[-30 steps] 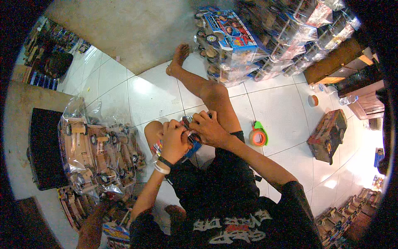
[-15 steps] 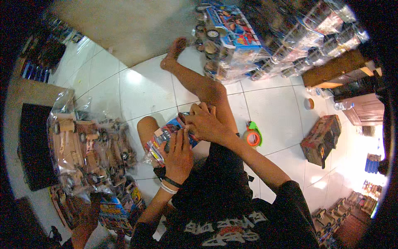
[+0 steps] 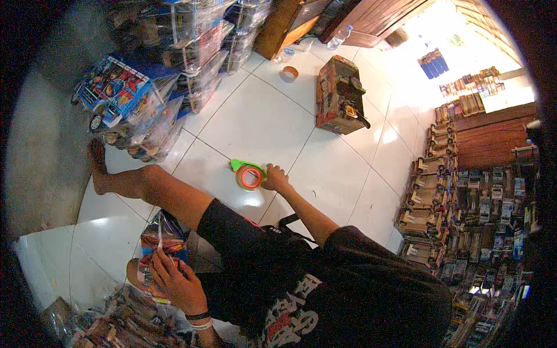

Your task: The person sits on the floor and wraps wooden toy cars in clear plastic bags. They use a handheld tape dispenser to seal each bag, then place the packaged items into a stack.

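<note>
On the floor ahead of me lies a green tape dispenser (image 3: 237,165) with an orange-cored roll of tape. My right hand (image 3: 275,177) reaches out to it, fingers curled around its right edge. My left hand (image 3: 178,279) is at my lap, holding a printed red and blue package (image 3: 165,227) in clear plastic. Its fingers press over the package, and a pale strip of plastic sticks up by the fingertips. The hand hides part of the package.
Plastic-wrapped toy trucks (image 3: 119,87) are stacked at the upper left. More wrapped wooden toys (image 3: 125,319) lie at the lower left. A worn box (image 3: 336,95) and a loose tape roll (image 3: 289,73) are on the tiles. Rows of wooden toy vehicles (image 3: 426,191) line the right side.
My view has swung to the right. My right hand has left the package and gone out to the tape dispenser. My left hand stays on the package.
</note>
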The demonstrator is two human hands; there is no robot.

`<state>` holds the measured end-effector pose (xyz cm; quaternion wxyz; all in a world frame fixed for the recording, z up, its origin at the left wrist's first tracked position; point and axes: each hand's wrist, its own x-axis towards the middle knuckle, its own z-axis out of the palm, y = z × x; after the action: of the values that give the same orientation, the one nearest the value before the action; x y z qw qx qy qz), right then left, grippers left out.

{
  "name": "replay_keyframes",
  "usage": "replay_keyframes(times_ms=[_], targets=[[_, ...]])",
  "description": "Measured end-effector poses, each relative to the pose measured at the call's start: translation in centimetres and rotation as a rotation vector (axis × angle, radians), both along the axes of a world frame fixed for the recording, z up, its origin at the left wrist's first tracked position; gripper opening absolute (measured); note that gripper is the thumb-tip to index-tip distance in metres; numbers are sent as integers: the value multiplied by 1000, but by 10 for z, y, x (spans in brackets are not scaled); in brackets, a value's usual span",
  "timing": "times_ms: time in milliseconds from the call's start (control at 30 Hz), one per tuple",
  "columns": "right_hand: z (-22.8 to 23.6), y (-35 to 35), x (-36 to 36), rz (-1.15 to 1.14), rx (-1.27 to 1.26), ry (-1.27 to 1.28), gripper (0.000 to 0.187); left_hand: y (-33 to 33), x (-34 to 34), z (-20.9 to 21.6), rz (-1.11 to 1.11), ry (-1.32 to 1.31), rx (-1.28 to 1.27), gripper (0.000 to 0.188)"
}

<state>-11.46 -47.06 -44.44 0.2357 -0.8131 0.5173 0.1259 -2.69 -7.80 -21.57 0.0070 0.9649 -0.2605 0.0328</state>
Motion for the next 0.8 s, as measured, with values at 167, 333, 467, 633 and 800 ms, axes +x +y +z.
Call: replay_keyframes(times_ms=[167,333,467,633,800], targets=[[-65,-13,-46,143,345,-415,78,-10,3,7,10,-7,-102,57],[-78,-12,-12,8,166,-582,82,-10,4,10,123,170,-125,60],[-79,-23,19,327,-136,-367,54,-12,4,22,180,-24,-89,62],[-48,-42,32,-7,377,-536,37,-43,0,21,260,-54,38,56],[79,-56,95,-321,879,-1041,57,-66,11,11,282,-28,47,55]])
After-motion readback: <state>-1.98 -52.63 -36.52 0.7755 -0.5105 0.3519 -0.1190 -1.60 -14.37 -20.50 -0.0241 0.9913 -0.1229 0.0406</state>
